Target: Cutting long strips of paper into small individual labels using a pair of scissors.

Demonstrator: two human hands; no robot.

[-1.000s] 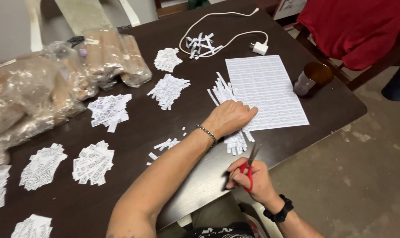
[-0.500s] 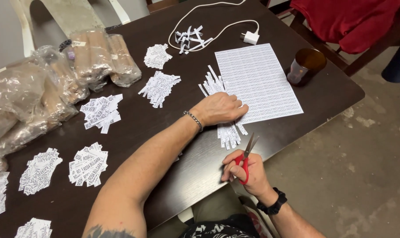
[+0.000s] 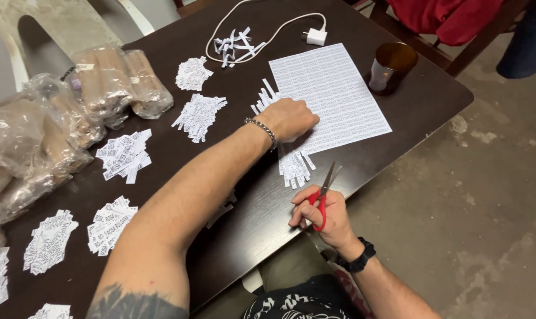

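Observation:
My left hand rests knuckles-up on a bunch of cut white paper strips lying on the dark table, its fingertips at the left edge of a printed sheet of labels. A metal bracelet is on that wrist. My right hand holds red-handled scissors just off the table's front edge, blades slightly apart and pointing up toward the strips.
Several small piles of cut labels lie across the table's left half. Plastic-wrapped rolls sit at the far left. A brown cup and a white charger with cable stand at the back. Red cloth hangs on a chair.
My left hand has slid a little toward the printed sheet, staying on the strips. My right hand with the scissors has kept its place below the table edge.

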